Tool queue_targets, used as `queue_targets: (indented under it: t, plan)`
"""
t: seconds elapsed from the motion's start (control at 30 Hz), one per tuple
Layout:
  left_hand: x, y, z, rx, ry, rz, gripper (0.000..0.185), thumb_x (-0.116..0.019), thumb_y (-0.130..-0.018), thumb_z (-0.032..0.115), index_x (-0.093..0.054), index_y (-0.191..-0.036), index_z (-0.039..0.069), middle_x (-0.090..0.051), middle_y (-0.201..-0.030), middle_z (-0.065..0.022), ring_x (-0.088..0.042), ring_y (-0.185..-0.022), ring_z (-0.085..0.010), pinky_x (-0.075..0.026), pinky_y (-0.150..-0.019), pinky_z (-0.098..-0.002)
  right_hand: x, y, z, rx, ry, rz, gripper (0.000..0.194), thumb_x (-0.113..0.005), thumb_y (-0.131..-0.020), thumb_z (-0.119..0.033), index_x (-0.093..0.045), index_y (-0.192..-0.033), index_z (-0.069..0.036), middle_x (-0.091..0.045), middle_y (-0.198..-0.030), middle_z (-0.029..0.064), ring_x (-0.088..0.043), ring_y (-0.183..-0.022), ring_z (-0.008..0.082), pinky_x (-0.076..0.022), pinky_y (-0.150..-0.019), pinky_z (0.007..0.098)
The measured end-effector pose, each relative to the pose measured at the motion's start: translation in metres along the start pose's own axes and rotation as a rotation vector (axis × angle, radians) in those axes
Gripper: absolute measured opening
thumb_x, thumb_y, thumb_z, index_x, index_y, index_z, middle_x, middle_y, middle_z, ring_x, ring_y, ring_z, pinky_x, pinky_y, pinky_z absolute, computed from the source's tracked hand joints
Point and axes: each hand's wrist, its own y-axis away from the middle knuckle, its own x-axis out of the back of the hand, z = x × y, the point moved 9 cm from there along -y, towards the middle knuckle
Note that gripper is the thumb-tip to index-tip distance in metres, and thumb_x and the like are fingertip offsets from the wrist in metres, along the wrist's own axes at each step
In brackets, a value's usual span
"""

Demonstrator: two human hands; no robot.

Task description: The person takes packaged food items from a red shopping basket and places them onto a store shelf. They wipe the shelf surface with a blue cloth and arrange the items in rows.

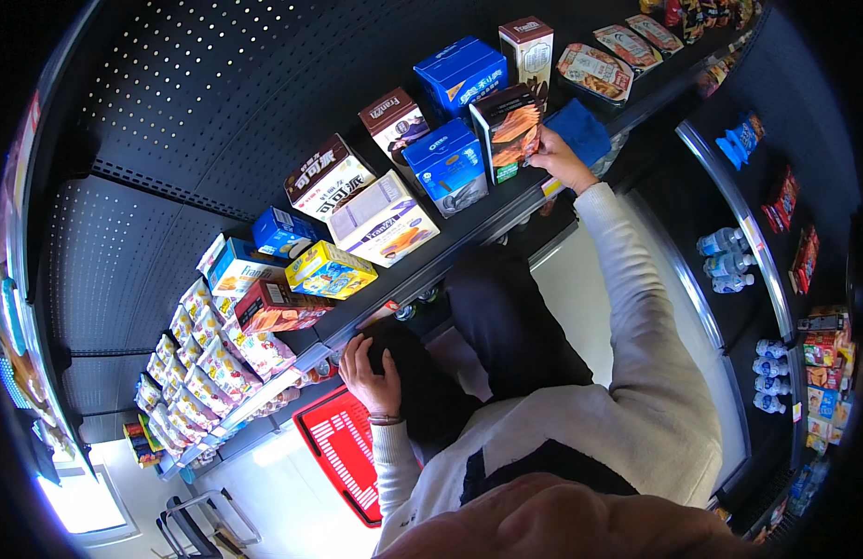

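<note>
My right hand (562,159) is at the front edge of the dark shelf, its fingers against the lower right side of a dark snack box (513,133) with orange food pictured on it. That box stands upright beside a blue Oreo box (445,168). A blue cloth (579,131) lies just behind my right hand. My left hand (370,375) hangs in front of the shelf edge near my knee, fingers slightly bent and apart, holding nothing. A Franzzi box (384,220), a yellow box (331,270) and a red box (281,306) stand on the shelf to the left.
A red plastic basket (344,454) sits on the floor by my left arm. Bagged snacks (208,370) fill the shelf's left part; sealed food trays (595,73) lie at its right. Another shelf holds water bottles (723,242). A metal-framed chair or cart (215,520) stands at lower left.
</note>
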Motion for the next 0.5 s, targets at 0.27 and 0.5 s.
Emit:
queue_targets:
  t: [0.27, 0.5]
  plan:
    - [0.002, 0.001, 0.0, -0.013, 0.011, 0.01, 0.032, -0.076, -0.087, 0.012, -0.068, -0.117, 0.003, -0.068, -0.127, -0.0155, -0.062, -0.121, -0.0375, -0.044, -0.108, -0.0491, 0.001, 0.002, 0.006, 0.009, 0.065, 0.048, 0.071, -0.055, -0.08, 0.015, -0.05, -0.15, -0.001, -0.066, -0.136, 0.0083, -0.06, -0.127, 0.0167, -0.0452, -0.11, 0.0302]
    - [0.004, 0.003, -0.001, -0.036, 0.024, 0.029, 0.033, -0.076, -0.086, 0.011, -0.067, -0.117, 0.003, -0.068, -0.127, -0.016, -0.062, -0.12, -0.0385, -0.045, -0.108, -0.0495, 0.007, 0.0, 0.015, 0.067, 0.223, 0.133, 0.064, -0.056, -0.085, 0.014, -0.054, -0.147, -0.001, -0.069, -0.132, 0.011, -0.065, -0.119, 0.017, -0.0503, -0.103, 0.0312]
